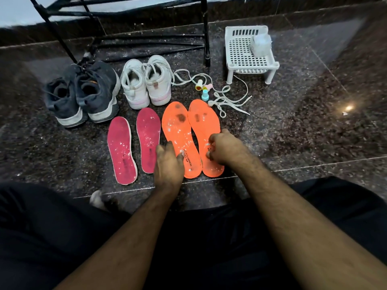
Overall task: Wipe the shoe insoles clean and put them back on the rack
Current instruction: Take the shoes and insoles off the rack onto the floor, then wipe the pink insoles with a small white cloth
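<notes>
Two orange insoles lie side by side on the dark floor, the left one (178,126) and the right one (204,120), both stained and flecked with white. Two pink insoles (121,149) (148,139), also flecked, lie to their left. My left hand (169,162) rests at the heel of the left orange insole with its fingers relaxed and its thumb touching the insole. My right hand (225,148) sits over the right orange insole, fingers and thumb curled at its inner edge. The black metal shoe rack (206,38) stands behind.
A dark pair of sneakers (83,93) and a white pair (146,80) stand behind the insoles. Loose white laces (226,99) and three small coloured bottles (204,91) lie to the right. A white plastic basket stand (247,59) holds a clear packet (261,45).
</notes>
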`<move>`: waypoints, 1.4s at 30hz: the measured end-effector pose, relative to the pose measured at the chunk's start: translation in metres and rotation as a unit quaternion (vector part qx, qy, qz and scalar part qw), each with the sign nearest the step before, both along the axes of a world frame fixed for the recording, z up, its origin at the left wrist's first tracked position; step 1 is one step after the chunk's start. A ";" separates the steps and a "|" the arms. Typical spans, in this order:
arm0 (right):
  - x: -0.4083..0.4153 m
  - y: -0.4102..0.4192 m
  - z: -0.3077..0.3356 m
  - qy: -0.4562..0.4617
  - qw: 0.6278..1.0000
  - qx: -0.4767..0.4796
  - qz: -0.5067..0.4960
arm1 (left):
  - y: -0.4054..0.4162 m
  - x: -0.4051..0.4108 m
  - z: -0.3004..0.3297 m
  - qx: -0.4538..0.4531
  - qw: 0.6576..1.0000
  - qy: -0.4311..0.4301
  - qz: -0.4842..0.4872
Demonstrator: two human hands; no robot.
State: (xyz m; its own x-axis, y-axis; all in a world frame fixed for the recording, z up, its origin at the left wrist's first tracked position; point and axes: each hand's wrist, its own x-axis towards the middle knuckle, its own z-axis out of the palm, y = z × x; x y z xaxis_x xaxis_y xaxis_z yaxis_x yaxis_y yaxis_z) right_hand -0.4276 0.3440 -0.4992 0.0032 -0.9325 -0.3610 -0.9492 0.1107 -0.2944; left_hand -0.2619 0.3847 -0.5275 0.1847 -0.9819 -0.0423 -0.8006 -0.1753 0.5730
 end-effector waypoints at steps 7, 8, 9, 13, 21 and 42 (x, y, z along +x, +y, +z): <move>-0.008 -0.011 0.014 -0.034 0.996 -0.080 -0.036 | -0.017 -0.022 0.013 -0.060 0.996 0.047 -0.039; -0.010 -0.013 0.013 -0.036 0.995 -0.081 -0.039 | -0.020 -0.026 0.015 -0.061 0.996 0.051 -0.040; -0.013 -0.016 0.013 -0.040 0.995 -0.081 -0.042 | -0.023 -0.029 0.016 -0.064 0.996 0.055 -0.042; -0.028 -0.035 0.018 -0.062 0.991 -0.104 -0.056 | -0.044 -0.048 0.017 -0.069 0.992 0.087 -0.059; -0.090 -0.087 0.017 -0.049 0.976 -0.176 -0.119 | -0.110 -0.110 0.021 -0.080 0.987 0.099 -0.094; -0.142 -0.189 -0.009 -0.148 0.922 -0.314 -0.170 | -0.258 -0.208 0.008 -0.027 0.980 0.155 -0.122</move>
State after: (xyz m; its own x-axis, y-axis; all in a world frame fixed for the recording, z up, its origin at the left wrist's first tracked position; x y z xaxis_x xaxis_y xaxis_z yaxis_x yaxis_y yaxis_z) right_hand -0.5694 0.1553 -0.5080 -0.3160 -0.9229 0.2200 -0.7591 0.1068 -0.6422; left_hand -0.4697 0.1268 -0.5193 -0.0687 -0.9976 -0.0069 -0.6005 0.0358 0.7988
